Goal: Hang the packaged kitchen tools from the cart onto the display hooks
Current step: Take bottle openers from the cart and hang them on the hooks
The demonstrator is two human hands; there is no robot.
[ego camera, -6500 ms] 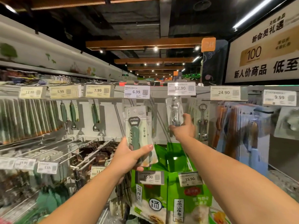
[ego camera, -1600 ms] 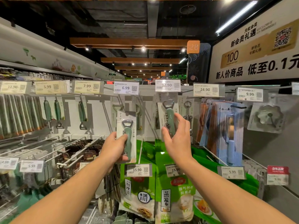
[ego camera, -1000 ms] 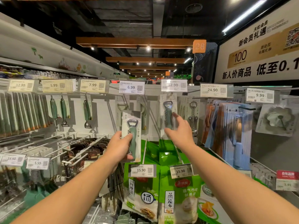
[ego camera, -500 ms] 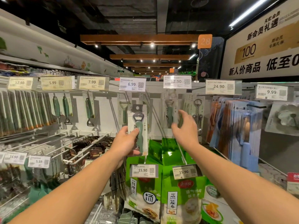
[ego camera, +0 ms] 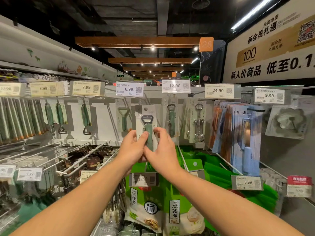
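Observation:
Both hands hold one packaged green bottle opener (ego camera: 146, 123) upright in front of the pegboard. My left hand (ego camera: 132, 147) grips the pack's lower left side with the thumb across the green handle. My right hand (ego camera: 162, 150) pinches its right edge. The pack's hang hole is at the top, below the 6.99 price tag (ego camera: 129, 89). An identical packaged opener (ego camera: 171, 120) hangs on the hook under the 12.90 tag (ego camera: 175, 86), just right of the held pack. The cart is out of view.
A green peeler pack (ego camera: 123, 120) hangs left of the held pack and a metal corkscrew pack (ego camera: 198, 123) to the right. Blue-carded tools (ego camera: 238, 138) fill a hook further right. Bare metal hooks (ego camera: 51, 150) stick out at lower left; green bags (ego camera: 150, 201) hang below.
My right hand let go of the opener it hung under the 12.90 tag and came left onto the pack in my left hand. That pack rose and shifted toward the middle.

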